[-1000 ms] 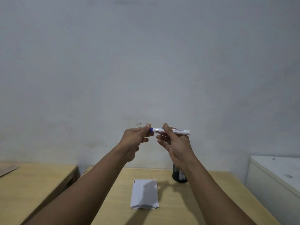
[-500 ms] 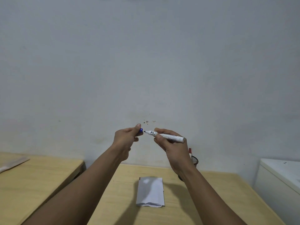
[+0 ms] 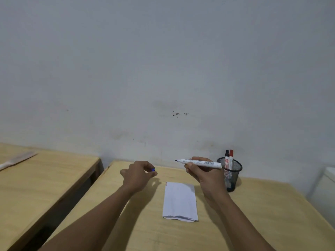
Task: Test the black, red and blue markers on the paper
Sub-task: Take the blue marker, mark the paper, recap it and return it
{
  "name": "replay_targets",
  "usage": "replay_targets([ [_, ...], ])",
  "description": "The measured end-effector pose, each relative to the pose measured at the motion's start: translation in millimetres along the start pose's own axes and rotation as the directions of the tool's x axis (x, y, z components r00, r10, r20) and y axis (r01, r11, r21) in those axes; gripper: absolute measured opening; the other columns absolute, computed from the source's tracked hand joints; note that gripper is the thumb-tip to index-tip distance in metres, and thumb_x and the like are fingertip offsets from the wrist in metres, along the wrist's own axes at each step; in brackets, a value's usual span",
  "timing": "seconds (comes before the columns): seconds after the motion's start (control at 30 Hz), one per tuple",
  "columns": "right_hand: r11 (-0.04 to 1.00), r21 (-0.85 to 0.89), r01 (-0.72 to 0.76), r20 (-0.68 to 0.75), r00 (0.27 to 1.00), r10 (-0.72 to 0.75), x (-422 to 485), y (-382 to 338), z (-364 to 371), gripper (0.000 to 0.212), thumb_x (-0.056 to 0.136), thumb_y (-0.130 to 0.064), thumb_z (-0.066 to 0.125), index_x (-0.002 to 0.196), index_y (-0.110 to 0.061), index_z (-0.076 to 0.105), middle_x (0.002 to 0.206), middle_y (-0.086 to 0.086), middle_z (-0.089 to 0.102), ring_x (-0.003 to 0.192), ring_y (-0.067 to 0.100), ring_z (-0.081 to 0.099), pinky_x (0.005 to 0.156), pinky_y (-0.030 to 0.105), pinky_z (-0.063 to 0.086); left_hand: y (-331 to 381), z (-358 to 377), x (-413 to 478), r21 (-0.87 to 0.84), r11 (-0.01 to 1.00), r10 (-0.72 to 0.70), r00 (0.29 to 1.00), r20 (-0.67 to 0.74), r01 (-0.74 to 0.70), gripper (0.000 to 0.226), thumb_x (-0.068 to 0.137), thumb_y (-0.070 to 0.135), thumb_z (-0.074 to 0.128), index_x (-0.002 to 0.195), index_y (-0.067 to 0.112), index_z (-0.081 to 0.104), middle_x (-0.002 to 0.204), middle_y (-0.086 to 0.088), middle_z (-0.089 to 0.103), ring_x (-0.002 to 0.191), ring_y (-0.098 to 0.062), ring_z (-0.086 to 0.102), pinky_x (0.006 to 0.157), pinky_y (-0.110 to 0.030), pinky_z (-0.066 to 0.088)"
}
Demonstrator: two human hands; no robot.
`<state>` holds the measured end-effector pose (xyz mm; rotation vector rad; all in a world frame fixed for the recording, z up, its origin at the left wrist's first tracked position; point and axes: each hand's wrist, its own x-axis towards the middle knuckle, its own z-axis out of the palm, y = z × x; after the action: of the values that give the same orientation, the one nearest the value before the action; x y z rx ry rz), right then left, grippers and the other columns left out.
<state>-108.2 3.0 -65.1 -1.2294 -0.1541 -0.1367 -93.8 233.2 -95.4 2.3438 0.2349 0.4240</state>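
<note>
Right hand (image 3: 204, 173) fingers grip the uncapped marker (image 3: 199, 162) lying level, tip pointing left; left hand (image 3: 138, 175) fingers pinch what seems its blue cap (image 3: 153, 169) above the table (image 3: 253, 205).

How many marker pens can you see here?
3. One uncapped marker is in the right hand; a black-capped marker and a red-capped marker stand in the mesh cup. More could be hidden inside.

Plain office or study room: two light wooden desks (image 3: 253, 205) side by side against a bare, scuffed pale wall (image 3: 163, 69), black mesh pen holder (image 3: 233, 175) with markers (image 3: 229, 159), folded paper (image 3: 179, 201), white cabinet edge (image 3: 326, 187) at right.
</note>
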Motion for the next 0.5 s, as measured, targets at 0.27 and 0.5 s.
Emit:
replay_targets([
  [0.27, 0.997, -0.031, -0.076, -0.006, 0.997, 0.076, 18.9, 30.1, -6.0, 0.020, 0.083, 0.000, 0.078, 0.101, -0.002, 0.072, 0.093, 0.020, 0.079, 0.093, 0.032, 0.077, 0.088, 0.038, 0.058, -25.6, 31.5, 12.8, 0.062, 0.998, 0.013, 1.000, 0.026, -0.014, 0.028, 0.077, 0.038, 0.068, 0.105, 0.036, 0.067, 0.081, 0.020, 0.068, 0.100, -0.012, 0.055, 0.074, -0.028, 0.015],
  [0.5, 0.989, -0.139, -0.053, 0.023, 0.998, 0.057, 26.2, 40.1, -2.2, 0.017, 0.089, -0.017, 0.075, 0.098, -0.002, 0.075, 0.082, 0.011, 0.079, 0.072, 0.023, 0.071, 0.073, 0.034, 0.058, -18.2, 30.5, -1.2, 0.297, 0.942, 0.180, 0.983, -0.045, -0.158, 0.046, 0.077, 0.050, 0.066, 0.120, 0.036, 0.060, 0.119, 0.015, 0.061, 0.115, -0.012, 0.050, 0.095, -0.038, 0.018],
])
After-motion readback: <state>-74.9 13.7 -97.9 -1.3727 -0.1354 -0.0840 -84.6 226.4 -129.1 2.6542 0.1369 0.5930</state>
